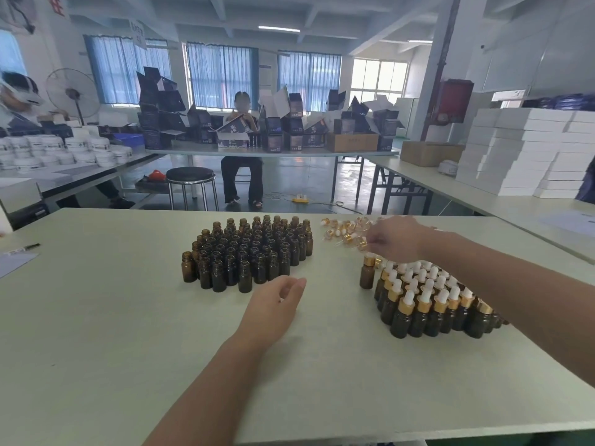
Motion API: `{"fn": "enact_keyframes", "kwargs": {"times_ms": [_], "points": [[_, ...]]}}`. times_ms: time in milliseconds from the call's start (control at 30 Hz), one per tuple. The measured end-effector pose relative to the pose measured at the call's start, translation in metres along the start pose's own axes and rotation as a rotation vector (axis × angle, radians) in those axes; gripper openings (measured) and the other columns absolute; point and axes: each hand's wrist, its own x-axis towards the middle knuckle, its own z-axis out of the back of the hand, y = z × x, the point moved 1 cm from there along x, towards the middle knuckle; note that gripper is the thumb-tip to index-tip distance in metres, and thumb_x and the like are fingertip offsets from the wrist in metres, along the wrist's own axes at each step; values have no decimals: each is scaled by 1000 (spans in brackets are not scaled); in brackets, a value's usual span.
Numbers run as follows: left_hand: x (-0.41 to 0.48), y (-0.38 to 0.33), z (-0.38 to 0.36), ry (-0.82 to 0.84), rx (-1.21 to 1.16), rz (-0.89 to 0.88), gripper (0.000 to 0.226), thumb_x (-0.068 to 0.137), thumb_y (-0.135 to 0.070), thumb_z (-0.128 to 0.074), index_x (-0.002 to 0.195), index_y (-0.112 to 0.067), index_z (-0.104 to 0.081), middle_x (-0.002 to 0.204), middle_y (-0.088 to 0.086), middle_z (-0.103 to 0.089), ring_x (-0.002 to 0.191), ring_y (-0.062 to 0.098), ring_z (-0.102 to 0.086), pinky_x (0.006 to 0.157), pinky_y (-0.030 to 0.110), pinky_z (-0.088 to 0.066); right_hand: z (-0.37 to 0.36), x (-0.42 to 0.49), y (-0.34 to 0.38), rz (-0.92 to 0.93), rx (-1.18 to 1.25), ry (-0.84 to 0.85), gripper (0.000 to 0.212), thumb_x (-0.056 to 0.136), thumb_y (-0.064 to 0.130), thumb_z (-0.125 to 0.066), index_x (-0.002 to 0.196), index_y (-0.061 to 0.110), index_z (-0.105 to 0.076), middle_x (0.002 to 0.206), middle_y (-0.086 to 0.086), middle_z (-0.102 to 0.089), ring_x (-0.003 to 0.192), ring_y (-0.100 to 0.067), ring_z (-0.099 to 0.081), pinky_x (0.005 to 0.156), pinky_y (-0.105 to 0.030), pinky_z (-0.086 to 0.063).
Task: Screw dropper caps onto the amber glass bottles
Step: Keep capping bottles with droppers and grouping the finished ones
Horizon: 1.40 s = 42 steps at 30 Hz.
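Many uncapped amber bottles stand packed together at the table's middle. My left hand hovers just in front of them, fingers loosely curled and apart, holding nothing. To the right stands a cluster of capped bottles with gold collars and white bulbs. One capped bottle stands alone at that cluster's far left corner. My right hand is directly above it, fingers curled down, at the edge of the loose dropper caps. The fingers hide that bottle's bulb; I cannot tell whether they grip anything.
The pale table has a pen and paper at its left edge. Beyond stand a stool, a seated person at a table of dark boxes, white jars at left, and stacked white boxes at right.
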Motion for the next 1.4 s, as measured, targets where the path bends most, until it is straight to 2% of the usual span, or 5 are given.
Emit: {"fn": "enact_keyframes", "kwargs": {"times_ms": [467,600,800,1200,1400], "points": [[6,5,4,-284,-111,102,10,97,-27,-48,105,-27,-54,73,-3,-60,73,16,-62,64,38,-52,14,7,-16,-108,63,162,41,100,41,-40,115,9,-61,110,-5,-58,98,-18,-50,87,-30,-39],[9,8,9,-407,-183,206,42,95,-19,-49,134,-22,-34,67,0,-55,59,13,-53,53,28,-41,16,20,-13,-164,79,214,42,102,33,-40,127,4,-56,128,-12,-55,118,-26,-51,100,-36,-38],[9,10,11,-433,-236,275,62,90,-14,-51,145,-24,-23,64,-3,-54,57,12,-52,54,28,-41,2,46,2,-288,71,418,35,98,31,-50,116,3,-57,104,-11,-63,86,-23,-62,84,-37,-54],[14,15,11,-430,-225,271,48,91,-17,-58,134,-22,-38,66,-3,-57,56,10,-54,50,26,-41,-24,59,18,-302,-171,450,48,94,16,-59,139,5,-47,140,-14,-47,127,-29,-49,105,-38,-43],[13,16,10,-444,-152,239,43,87,-30,-67,125,-21,-48,65,-8,-54,58,5,-53,54,23,-40,-14,64,16,-229,-158,417,29,95,15,-55,119,0,-61,101,-10,-64,87,-19,-62,91,-33,-53]]}}
